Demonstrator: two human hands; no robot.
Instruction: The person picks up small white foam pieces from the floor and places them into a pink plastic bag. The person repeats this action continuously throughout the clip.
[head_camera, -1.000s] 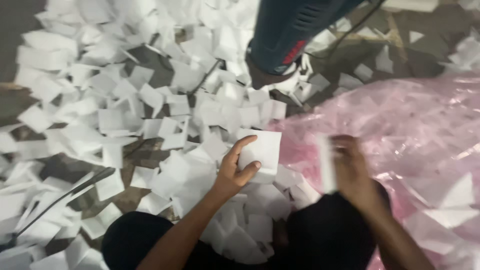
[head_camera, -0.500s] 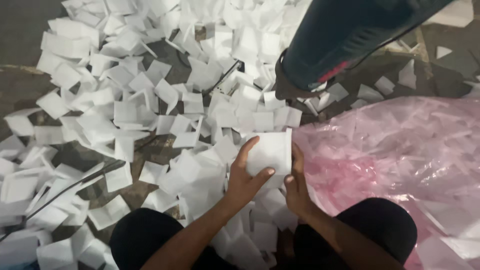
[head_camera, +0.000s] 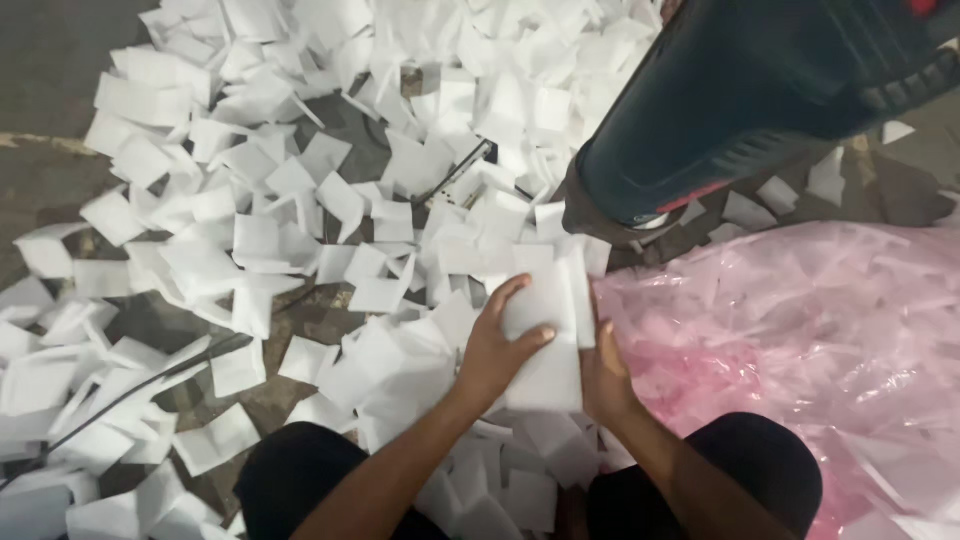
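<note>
Beside the pink plastic bag (head_camera: 800, 330) on the floor, both hands, left hand (head_camera: 492, 352) and right hand (head_camera: 608, 375), grip what looks like a stack of white square pouches (head_camera: 548, 340).

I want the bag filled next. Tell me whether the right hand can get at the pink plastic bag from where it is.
Probably yes. The right hand grips the right edge of a stack of white sheets, and the pink plastic bag lies right beside it with nothing between. The left hand shares the stack, and another person's leg stands further up.

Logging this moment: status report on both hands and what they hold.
Left hand and right hand both grip a stack of white foam sheets. Loose sheets litter the floor. Another person's leg stands close ahead.
</note>
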